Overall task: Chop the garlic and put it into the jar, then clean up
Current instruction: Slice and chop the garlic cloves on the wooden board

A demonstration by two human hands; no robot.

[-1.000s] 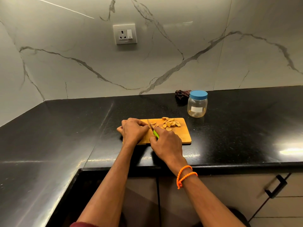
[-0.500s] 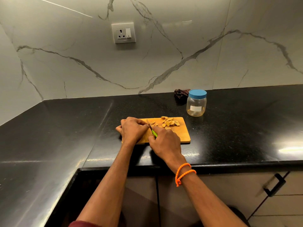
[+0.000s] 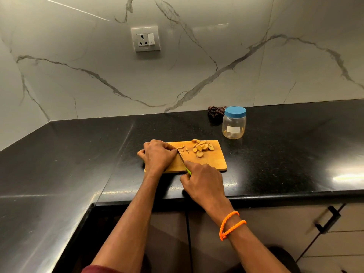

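Black counter [image 3: 275, 164] under marble wall; lidded jar [image 3: 234, 125] sitting behind the board [image 3: 214, 164]. Right hand [image 3: 202, 184] gripping the knife [image 3: 182, 157], left hand [image 3: 158, 154] curling over garlic; slices [image 3: 201, 147] lying on the board.

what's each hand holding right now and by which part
The right hand grips the knife by its green handle. The left hand is curled on the cutting board; anything under its fingers is hidden.
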